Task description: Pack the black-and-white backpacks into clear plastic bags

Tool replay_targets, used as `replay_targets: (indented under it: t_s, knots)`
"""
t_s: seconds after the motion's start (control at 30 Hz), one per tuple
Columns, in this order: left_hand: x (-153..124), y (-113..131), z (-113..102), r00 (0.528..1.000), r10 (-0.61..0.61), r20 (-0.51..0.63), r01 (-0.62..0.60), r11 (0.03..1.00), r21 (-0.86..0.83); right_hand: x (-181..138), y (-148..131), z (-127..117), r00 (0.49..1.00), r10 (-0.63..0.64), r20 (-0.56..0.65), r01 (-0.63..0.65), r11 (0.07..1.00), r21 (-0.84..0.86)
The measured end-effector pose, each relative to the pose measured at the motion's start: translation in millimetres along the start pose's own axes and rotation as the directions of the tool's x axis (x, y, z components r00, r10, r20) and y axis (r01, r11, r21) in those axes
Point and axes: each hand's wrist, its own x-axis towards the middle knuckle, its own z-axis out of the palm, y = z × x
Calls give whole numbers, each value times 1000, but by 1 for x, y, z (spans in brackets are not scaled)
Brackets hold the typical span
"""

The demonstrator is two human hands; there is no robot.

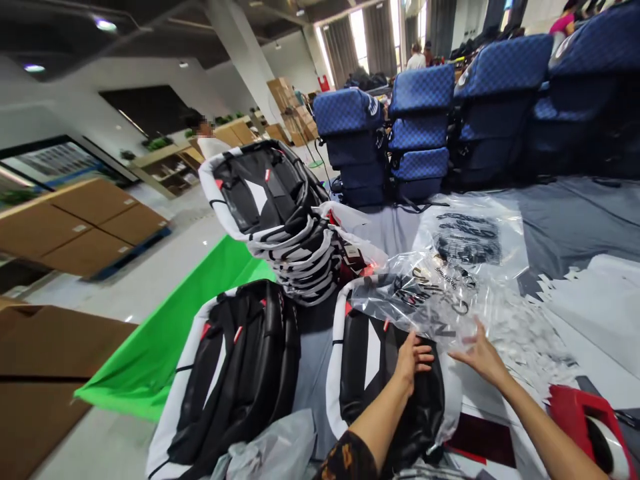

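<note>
Head view, left hand [414,360]: over the front of a black-and-white backpack [373,367], fingers partly curled; its fingertips are at the lower edge of a clear printed bag [430,300]; whether they pinch the film I cannot tell
Head view, right hand [483,357]: fingers spread, thumb and forefinger apart; it is right beside the same film, contact unclear
Clear printed bag: lies over the top of the backpack, crumpled and shiny, dark lettering across it
Black-and-white backpack: lies front up on grey cloth [565,207], white slanted panel at left, red accents at its upper corner; the left forearm crosses its lower part
Stacked backpacks [305,263]: a leaning pile behind, white edges layered, the top 1 facing up
Backpack at left [225,373]: of the same pattern, beside a green sheet [175,340]; crumpled plastic [280,443] lies at its lower right
Right edge: a red tape dispenser [575,410] near the right forearm; a dark red flat piece [483,440] lies below the right hand
Behind: 4 stacks of blue checked bags [425,90]; a clear packet with dark print [470,237] in front of them
Far left: cardboard boxes [90,220]
</note>
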Motion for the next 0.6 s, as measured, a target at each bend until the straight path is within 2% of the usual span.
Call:
replay_targets:
  t_s: [0.07, 0.17, 0.2, 0.3, 0.4, 0.47, 0.6]
  knots:
    - [2, 9, 6, 998, -66, 6, 66, 996, -65, 11, -7, 7, 997, -71, 40, 71, 997, -19]
    - [2, 25, 0, 985, -168, -31, 162, 975, -152, -3, -13, -2, 961, -276, 29, 278, 954, -114]
    - [1, 29, -5, 978, -206, -39, 196, 964, -177, -13, -15, -8, 928, -372, 5, 367, 913, -175]
    - [-7, 26, -17, 953, -301, -30, 286, 929, -235, -44, -15, -24, 789, -613, -36, 576, 759, -302]
    - [-13, 11, -18, 950, -312, -27, 294, 919, -264, -68, -17, -26, 715, -699, -4, 683, 700, -206]
    - [-16, 2, -18, 959, -280, -40, 258, 924, -280, -79, -20, -22, 702, -712, -8, 704, 696, -142]
    - [-21, -3, -23, 970, -239, -42, 207, 906, -369, -89, -30, -18, 746, -665, -33, 659, 745, -104]
